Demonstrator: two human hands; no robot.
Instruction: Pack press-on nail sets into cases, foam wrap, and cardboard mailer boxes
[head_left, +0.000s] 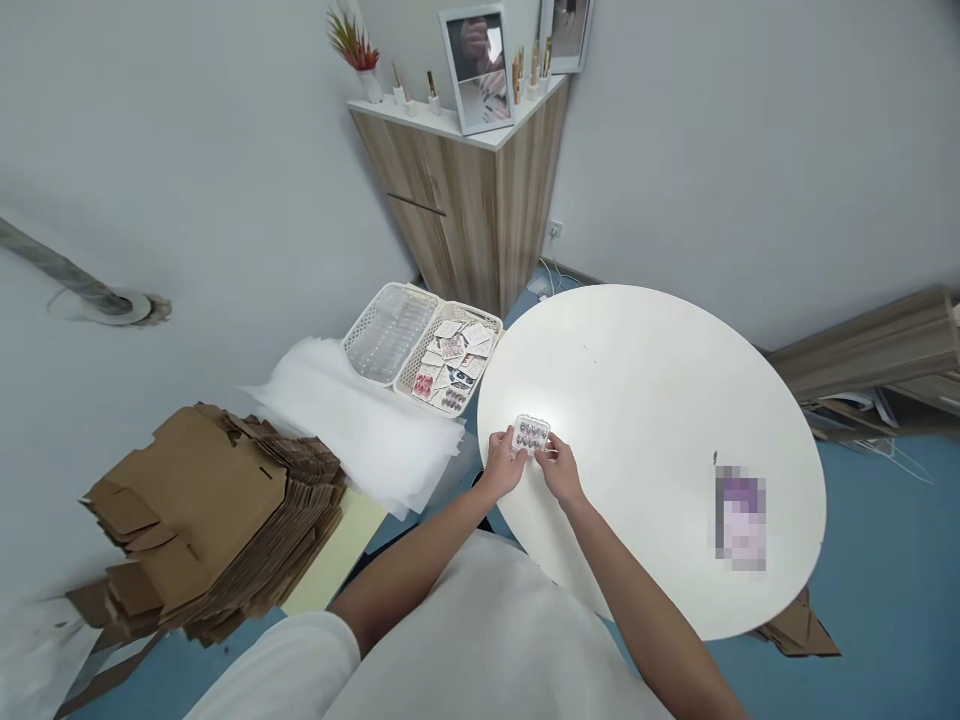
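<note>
Over the near left part of the white round table (645,390), my left hand (503,464) and my right hand (559,472) both grip a small clear box of press-on nails (532,434). Rows of shiny, dark pinkish-grey nails show inside it. My left fingers are closed on its left side and lower edge, my right fingers on its lower right corner. Beyond the table's left edge stands a white basket (448,361) full of nail cards, some with red or dark nails. Beside it, another white basket (390,335) holds stacked clear plastic cases.
White foam sheets (360,415) and a stack of flattened cardboard boxes (217,510) lie to the left. A blurred-out purple and pink item (741,520) rests on the table's right. Behind stands a wooden cabinet (457,190) with picture frames and a plant.
</note>
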